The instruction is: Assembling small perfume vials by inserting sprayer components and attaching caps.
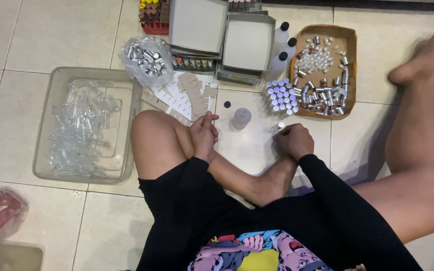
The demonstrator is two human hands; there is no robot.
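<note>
Person seated on pale tiled floor (pixel 36 40), legs bare, black long sleeves.

Left hand (pixel 204 135): resting against the raised left knee, fingers curled together; whether anything is pinched in it, cannot tell.

Right hand (pixel 295 140): fingers closed down over a small clear glass vial (pixel 278 126) lying on the floor, just its silver-topped end showing beyond the fingertips.

Between the hands, slightly farther: small translucent plastic bottle (pixel 240 118), uncapped, upright; its small black round cap (pixel 227 104) apart on the tile, to the left.

Beyond right hand: cluster of upright vials with pale purple tops (pixel 281 95), packed close, touching the brown cardboard tray (pixel 350 70) holding silver metal caps and white stoppers.

Left: clear plastic tub (pixel 46 150) with loose empty clear vials.

Behind left knee: fanned strips of white and tan paper labels (pixel 184 95).

Far: clear plastic bag of silver caps (pixel 145 57); two grey open boxes (pixel 249 45); three white bottles with black caps (pixel 280 52).
</note>
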